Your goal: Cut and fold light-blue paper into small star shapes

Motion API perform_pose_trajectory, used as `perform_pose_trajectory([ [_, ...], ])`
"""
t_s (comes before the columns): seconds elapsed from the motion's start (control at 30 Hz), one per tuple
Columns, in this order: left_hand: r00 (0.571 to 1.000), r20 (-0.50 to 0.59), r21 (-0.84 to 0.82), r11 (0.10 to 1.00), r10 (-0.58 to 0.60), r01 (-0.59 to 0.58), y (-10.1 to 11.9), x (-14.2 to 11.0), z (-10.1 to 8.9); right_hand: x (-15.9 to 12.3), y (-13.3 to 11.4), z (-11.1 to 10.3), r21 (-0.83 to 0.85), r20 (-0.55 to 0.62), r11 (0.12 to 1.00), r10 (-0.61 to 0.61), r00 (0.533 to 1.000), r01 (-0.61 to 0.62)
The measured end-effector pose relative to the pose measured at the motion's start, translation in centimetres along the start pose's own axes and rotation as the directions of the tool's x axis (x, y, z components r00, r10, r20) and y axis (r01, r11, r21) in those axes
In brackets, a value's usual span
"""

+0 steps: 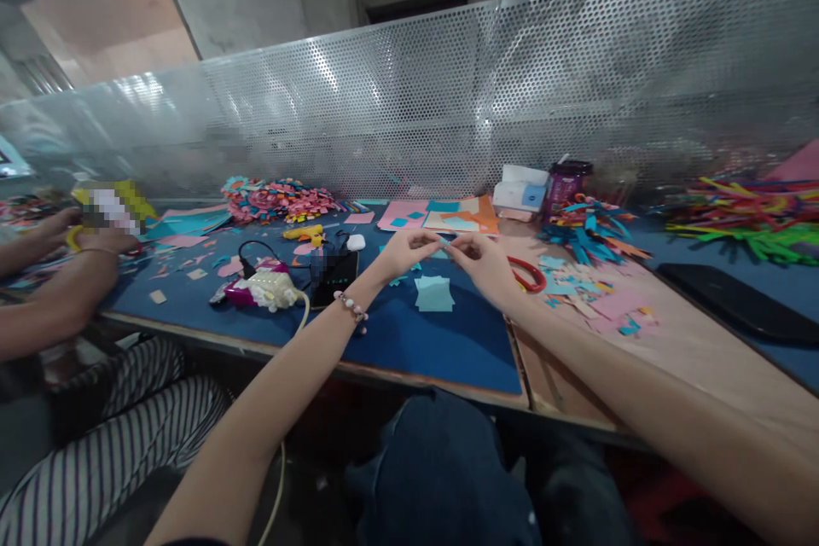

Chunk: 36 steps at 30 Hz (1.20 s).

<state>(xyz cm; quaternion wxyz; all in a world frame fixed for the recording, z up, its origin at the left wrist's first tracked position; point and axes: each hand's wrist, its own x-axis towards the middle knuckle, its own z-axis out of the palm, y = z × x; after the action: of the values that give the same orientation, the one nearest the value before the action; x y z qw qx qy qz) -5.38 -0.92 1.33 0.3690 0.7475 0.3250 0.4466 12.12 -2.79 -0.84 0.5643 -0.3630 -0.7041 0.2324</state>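
My left hand (409,252) and my right hand (481,266) meet over the blue table mat, fingertips pinched almost together. Between them is a small light-blue piece of paper (446,244), mostly covered by the fingers. Just below lies a small stack of light-blue paper squares (434,293). Little light-blue cut pieces (397,280) are beside my left hand. Red-handled scissors (527,275) rest right of my right hand, partly hidden by it. Beyond both hands are sheets of pink, orange and blue paper (409,214).
To the left are a power strip (272,288) with a cable, a black phone (336,280) and a yellow glue gun (304,233). Paper scraps (601,294) lie right, near a dark cup (568,183). A perforated metal screen (384,111) stands behind. A co-worker's hands (106,243) hold yellow-handled scissors.
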Motion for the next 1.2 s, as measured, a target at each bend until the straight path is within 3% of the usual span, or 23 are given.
perform_pose_trajectory([
  [0.37,0.996,-0.011,0.023,0.996,0.084,-0.084,-1.0,0.5,-0.4,-0.1,0.1,0.0,-0.015,0.013,1.0,-0.002,1.0,0.003],
  [0.63,0.996,-0.057,0.036,0.997,0.064,-0.062,-0.6,0.4,-0.3,-0.3,-0.6,0.1,0.052,0.077,0.99,0.125,0.989,-0.13],
  [0.83,0.994,-0.077,0.058,0.996,0.078,-0.074,-0.7,0.4,-0.2,-0.4,-0.2,0.2,0.128,0.056,0.979,0.156,0.986,-0.162],
  [1.03,0.992,-0.119,0.005,0.999,0.037,-0.036,-1.0,0.5,-0.1,-0.5,-0.3,0.7,0.28,0.071,0.918,0.273,0.959,-0.282],
  [1.2,0.99,-0.138,-0.024,1.0,0.01,-0.013,-1.3,0.6,-0.1,-0.5,-0.4,0.7,0.293,0.094,0.912,0.271,0.958,-0.287],
])
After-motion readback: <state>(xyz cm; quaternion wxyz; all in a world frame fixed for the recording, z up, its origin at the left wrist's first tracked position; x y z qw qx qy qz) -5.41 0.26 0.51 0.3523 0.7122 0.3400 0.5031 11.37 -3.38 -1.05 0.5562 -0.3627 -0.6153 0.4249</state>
